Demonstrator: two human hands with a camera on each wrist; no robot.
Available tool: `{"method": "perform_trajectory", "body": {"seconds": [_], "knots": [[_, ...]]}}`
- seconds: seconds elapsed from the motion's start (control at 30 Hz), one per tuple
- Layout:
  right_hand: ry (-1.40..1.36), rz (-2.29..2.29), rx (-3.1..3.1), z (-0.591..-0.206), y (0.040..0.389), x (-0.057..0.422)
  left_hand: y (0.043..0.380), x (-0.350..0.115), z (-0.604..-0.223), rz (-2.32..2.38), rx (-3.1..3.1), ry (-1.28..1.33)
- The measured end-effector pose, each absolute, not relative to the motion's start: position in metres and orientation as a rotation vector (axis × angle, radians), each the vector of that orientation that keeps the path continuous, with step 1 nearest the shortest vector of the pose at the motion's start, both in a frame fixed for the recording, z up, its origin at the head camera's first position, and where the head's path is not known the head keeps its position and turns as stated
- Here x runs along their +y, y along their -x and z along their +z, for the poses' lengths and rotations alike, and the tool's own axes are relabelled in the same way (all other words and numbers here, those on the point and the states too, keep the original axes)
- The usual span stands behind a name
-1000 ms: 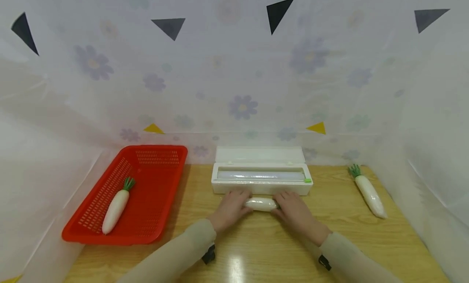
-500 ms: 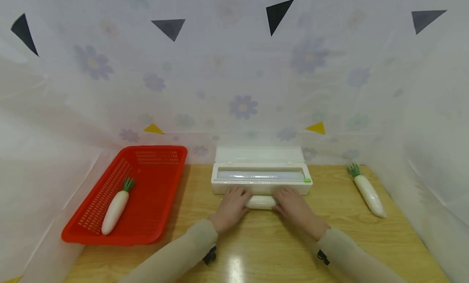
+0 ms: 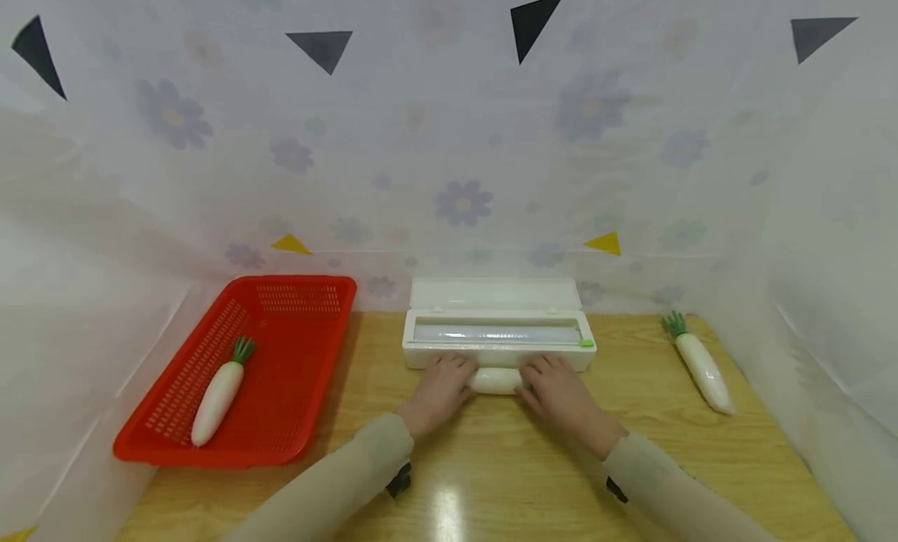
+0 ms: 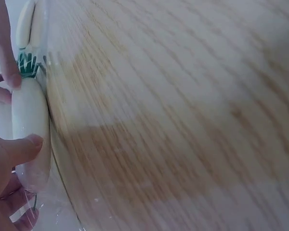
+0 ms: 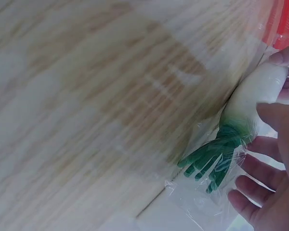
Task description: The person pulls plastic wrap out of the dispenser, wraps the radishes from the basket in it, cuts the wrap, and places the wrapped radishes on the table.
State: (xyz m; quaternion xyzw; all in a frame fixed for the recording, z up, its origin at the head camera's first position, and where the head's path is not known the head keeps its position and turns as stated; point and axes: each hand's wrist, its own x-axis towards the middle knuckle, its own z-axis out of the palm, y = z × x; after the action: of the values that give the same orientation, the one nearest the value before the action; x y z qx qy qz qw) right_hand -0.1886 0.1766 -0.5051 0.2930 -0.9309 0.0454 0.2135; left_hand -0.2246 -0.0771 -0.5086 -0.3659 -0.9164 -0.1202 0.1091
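Note:
A white radish lies crosswise on the table, close in front of the white cling film box. My left hand grips its tapered end, thumb on the near side and fingers beyond. Near the leafy end, my right hand holds it with thumb and fingers. Green leaves show in the right wrist view; in the head view my right hand hides them. Clear cling film covers the leaves and stretches past them. Around the tapered end, more crinkled film shows in the left wrist view.
The cling film box stands behind, lid raised, film roll inside. At left, a red basket contains another radish. A film-wrapped radish lies at right on the wooden table.
Both hands have moved the radish slightly forward, nearer to the cling film box, keeping their hold on it. The basket, box and other radishes stay in place.

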Motion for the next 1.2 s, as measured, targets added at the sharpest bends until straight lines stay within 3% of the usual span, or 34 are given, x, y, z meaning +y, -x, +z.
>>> {"method": "perform_trajectory", "body": {"seconds": [0.37,1.2], "knots": [[-0.844,-0.014,-2.570,-0.504,0.186,0.183,0.219,-0.083,-0.505,-0.305,-2.683,1.069],[-0.848,0.292,-2.649,-0.498,0.184,0.197,0.213,-0.077,-0.505,-0.035,-2.602,0.983]]}}
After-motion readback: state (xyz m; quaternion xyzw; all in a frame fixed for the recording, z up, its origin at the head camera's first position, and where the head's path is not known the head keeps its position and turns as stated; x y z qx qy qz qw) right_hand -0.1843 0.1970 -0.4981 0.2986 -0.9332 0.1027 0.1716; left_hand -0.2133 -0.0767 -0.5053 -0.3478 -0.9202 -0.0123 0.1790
